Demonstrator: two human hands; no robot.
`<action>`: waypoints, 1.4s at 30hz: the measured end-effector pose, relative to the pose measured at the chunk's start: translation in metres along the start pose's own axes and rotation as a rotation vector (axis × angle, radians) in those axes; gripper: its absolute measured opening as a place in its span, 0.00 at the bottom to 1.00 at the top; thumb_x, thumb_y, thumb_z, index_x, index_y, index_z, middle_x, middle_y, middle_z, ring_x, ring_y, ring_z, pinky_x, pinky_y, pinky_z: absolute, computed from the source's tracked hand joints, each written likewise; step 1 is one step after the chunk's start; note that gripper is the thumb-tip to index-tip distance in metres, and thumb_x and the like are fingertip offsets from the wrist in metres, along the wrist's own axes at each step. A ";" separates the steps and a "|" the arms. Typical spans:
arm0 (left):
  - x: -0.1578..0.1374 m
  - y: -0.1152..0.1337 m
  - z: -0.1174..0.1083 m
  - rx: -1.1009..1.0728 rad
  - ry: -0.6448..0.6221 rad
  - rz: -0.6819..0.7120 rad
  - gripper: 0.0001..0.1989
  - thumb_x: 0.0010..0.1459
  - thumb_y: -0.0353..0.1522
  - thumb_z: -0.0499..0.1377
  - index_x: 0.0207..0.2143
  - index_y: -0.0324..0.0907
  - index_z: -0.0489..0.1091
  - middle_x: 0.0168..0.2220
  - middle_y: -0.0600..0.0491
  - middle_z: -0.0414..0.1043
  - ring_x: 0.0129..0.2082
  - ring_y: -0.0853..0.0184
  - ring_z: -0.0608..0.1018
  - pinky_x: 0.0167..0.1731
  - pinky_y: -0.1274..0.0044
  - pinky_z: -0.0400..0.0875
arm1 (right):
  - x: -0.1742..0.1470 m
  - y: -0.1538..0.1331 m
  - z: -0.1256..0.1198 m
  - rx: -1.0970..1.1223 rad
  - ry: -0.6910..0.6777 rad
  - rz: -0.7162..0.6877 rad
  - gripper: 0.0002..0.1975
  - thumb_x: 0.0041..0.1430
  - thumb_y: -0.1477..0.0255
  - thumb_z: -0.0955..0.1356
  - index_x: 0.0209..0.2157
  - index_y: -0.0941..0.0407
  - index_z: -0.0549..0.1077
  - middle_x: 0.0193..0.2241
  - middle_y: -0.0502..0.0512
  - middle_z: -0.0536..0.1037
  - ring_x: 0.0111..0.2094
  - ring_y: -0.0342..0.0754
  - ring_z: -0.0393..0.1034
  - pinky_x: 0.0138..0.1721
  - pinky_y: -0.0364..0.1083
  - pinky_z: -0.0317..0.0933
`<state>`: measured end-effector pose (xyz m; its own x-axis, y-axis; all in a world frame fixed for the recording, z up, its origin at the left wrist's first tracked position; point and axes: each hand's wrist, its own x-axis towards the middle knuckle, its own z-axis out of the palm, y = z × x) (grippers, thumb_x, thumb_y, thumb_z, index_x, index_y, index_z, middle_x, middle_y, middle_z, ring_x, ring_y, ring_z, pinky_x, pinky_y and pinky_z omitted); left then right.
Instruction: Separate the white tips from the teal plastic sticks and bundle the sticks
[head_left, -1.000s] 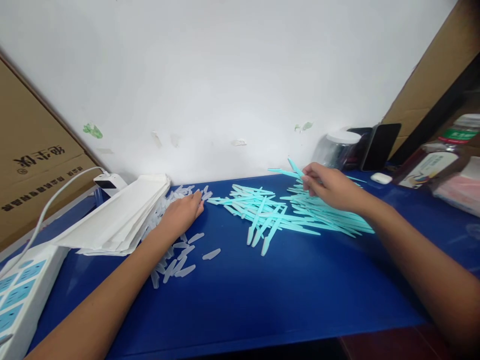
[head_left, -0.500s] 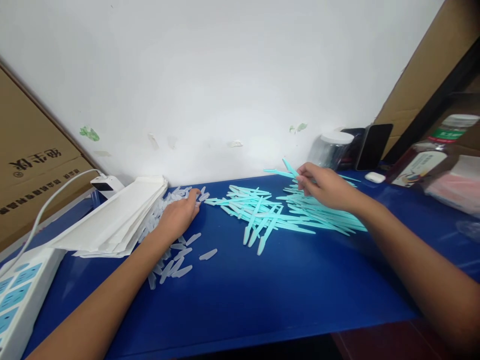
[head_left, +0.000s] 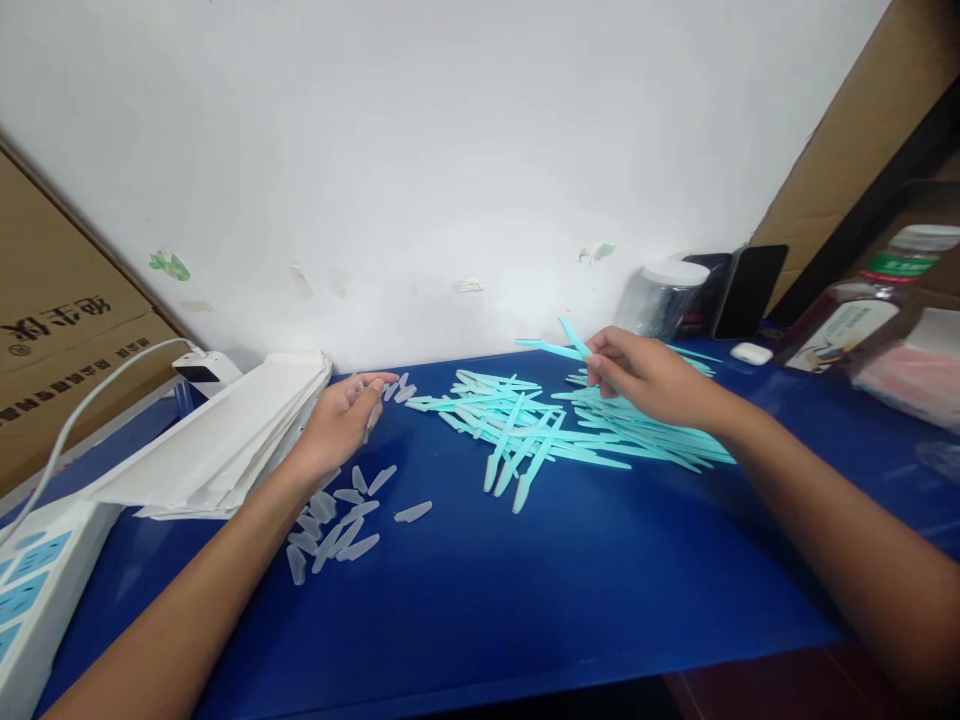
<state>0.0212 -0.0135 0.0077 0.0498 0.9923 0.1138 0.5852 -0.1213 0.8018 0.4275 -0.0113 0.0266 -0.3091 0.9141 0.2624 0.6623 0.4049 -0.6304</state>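
My right hand [head_left: 626, 370] is closed in a pinch above the right-hand pile of turquoise eyebrow razors [head_left: 645, 425]. From its fingertips a turquoise eyebrow razor [head_left: 573, 338] points up and left. A second razor [head_left: 544, 347] sticks out leftward at the same fingers and seems held with it. My left hand [head_left: 346, 415] is over the clear razor caps [head_left: 322, 508], thumb and fingers drawn together. A translucent cap [head_left: 368, 428] shows just under its thumb, partly hidden. Between the hands lies another pile of turquoise razors [head_left: 502, 415].
White paper sleeves [head_left: 225, 430] are stacked left of the caps, with a power strip [head_left: 52, 590] and white cable nearby. A lidded jar [head_left: 664, 300], a phone [head_left: 750, 292], a white earphone case [head_left: 751, 353] and a bottle [head_left: 847, 310] stand or lie at the right. A wall closes the back.
My left hand has drawn back a little to the left and turned, uncovering more caps near the front. My right hand has shifted slightly left with the razors in its fingers.
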 end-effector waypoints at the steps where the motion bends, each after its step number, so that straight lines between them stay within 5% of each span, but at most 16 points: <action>1: -0.003 0.004 0.003 -0.196 -0.055 -0.065 0.27 0.72 0.49 0.53 0.59 0.38 0.71 0.23 0.63 0.54 0.17 0.73 0.55 0.16 0.81 0.51 | -0.002 -0.007 0.004 0.083 -0.037 -0.003 0.18 0.76 0.53 0.63 0.39 0.52 0.68 0.32 0.55 0.81 0.31 0.50 0.75 0.36 0.50 0.65; 5: -0.016 0.015 0.020 -0.630 -0.266 -0.207 0.20 0.69 0.46 0.63 0.53 0.41 0.71 0.25 0.63 0.58 0.16 0.78 0.50 0.12 0.84 0.48 | -0.011 -0.034 0.026 0.372 -0.244 -0.015 0.18 0.75 0.51 0.65 0.41 0.52 0.67 0.35 0.53 0.80 0.30 0.48 0.75 0.36 0.50 0.68; 10: -0.023 0.018 0.031 -0.702 -0.324 -0.288 0.16 0.66 0.42 0.66 0.47 0.42 0.70 0.27 0.63 0.62 0.15 0.79 0.52 0.11 0.85 0.48 | -0.016 -0.043 0.047 0.435 -0.427 -0.038 0.18 0.76 0.52 0.64 0.41 0.52 0.67 0.35 0.53 0.79 0.31 0.47 0.73 0.36 0.49 0.67; 13: -0.022 0.016 0.029 -0.658 -0.325 -0.302 0.15 0.66 0.43 0.67 0.40 0.42 0.69 0.26 0.61 0.64 0.14 0.80 0.51 0.10 0.84 0.47 | -0.016 -0.039 0.047 0.430 -0.424 -0.035 0.17 0.77 0.53 0.63 0.41 0.52 0.66 0.36 0.53 0.79 0.32 0.47 0.73 0.37 0.49 0.67; 17: -0.023 0.017 0.027 -0.624 -0.374 -0.291 0.17 0.69 0.45 0.64 0.34 0.43 0.68 0.19 0.63 0.54 0.15 0.78 0.47 0.11 0.84 0.46 | -0.016 -0.037 0.042 0.439 -0.409 -0.041 0.16 0.77 0.54 0.64 0.41 0.52 0.66 0.36 0.53 0.78 0.33 0.48 0.74 0.39 0.50 0.68; 28: -0.029 0.025 0.030 -0.838 -0.415 -0.359 0.13 0.63 0.35 0.70 0.45 0.42 0.71 0.30 0.62 0.62 0.16 0.80 0.48 0.11 0.86 0.47 | -0.015 -0.033 0.047 0.432 -0.428 -0.024 0.17 0.77 0.53 0.63 0.42 0.52 0.66 0.37 0.53 0.78 0.33 0.47 0.74 0.38 0.49 0.68; 32: -0.029 0.023 0.027 -0.888 -0.391 -0.372 0.10 0.67 0.38 0.66 0.44 0.44 0.70 0.26 0.63 0.55 0.16 0.78 0.47 0.10 0.86 0.44 | -0.014 -0.034 0.045 0.421 -0.419 -0.016 0.16 0.78 0.55 0.63 0.41 0.52 0.65 0.36 0.52 0.77 0.33 0.47 0.74 0.39 0.50 0.68; 38: -0.030 0.021 0.035 -0.466 -0.287 -0.124 0.27 0.71 0.50 0.58 0.25 0.45 0.55 0.21 0.62 0.46 0.15 0.75 0.50 0.14 0.80 0.44 | -0.013 -0.034 0.041 0.395 -0.389 -0.013 0.15 0.78 0.56 0.63 0.42 0.52 0.65 0.36 0.52 0.77 0.33 0.48 0.75 0.39 0.50 0.67; 42: -0.035 0.020 0.045 -0.163 -0.239 0.071 0.31 0.74 0.51 0.51 0.23 0.44 0.45 0.21 0.59 0.41 0.19 0.72 0.49 0.20 0.75 0.44 | -0.014 -0.035 0.040 0.372 -0.370 -0.010 0.14 0.77 0.56 0.63 0.41 0.52 0.65 0.36 0.53 0.78 0.33 0.48 0.74 0.37 0.50 0.66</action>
<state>0.0673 -0.0494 -0.0065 0.2867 0.9569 0.0468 0.4370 -0.1741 0.8824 0.3813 -0.0390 0.0158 -0.5792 0.8144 0.0361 0.3918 0.3169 -0.8638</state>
